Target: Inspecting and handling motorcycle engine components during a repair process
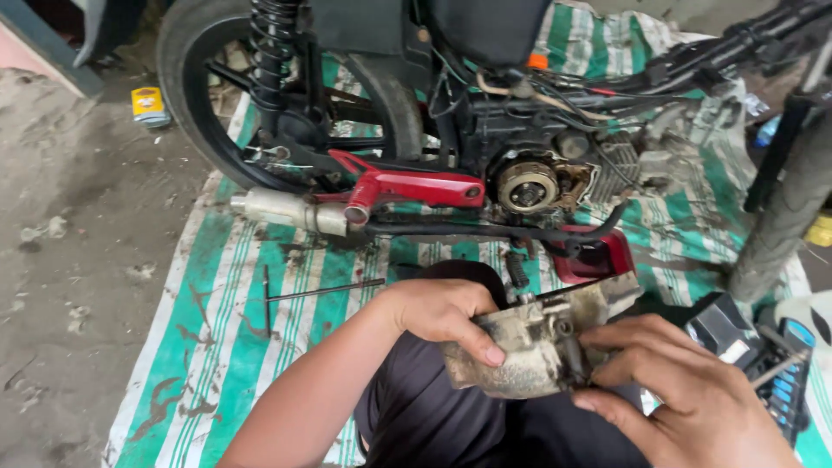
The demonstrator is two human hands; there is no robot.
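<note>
My left hand (442, 312) grips the left side of a dirty grey metal engine cover (529, 351), thumb across its face. My right hand (685, 390) holds the cover's right edge, fingers curled around it. The cover rests above my lap in dark trousers (433, 416). Just beyond it stands a motorcycle with its open engine (530, 184), a round metal rotor showing in the side. A red footrest bracket (407, 186) runs to the left of the engine.
The motorcycle stands on a green and white striped tarp (234, 347). Its rear wheel (195, 95) and silver exhaust end (282, 208) are at the left. A thin metal rod (325, 290) lies on the tarp. A tool case (767, 360) sits at the right, beside a tyre (789, 217).
</note>
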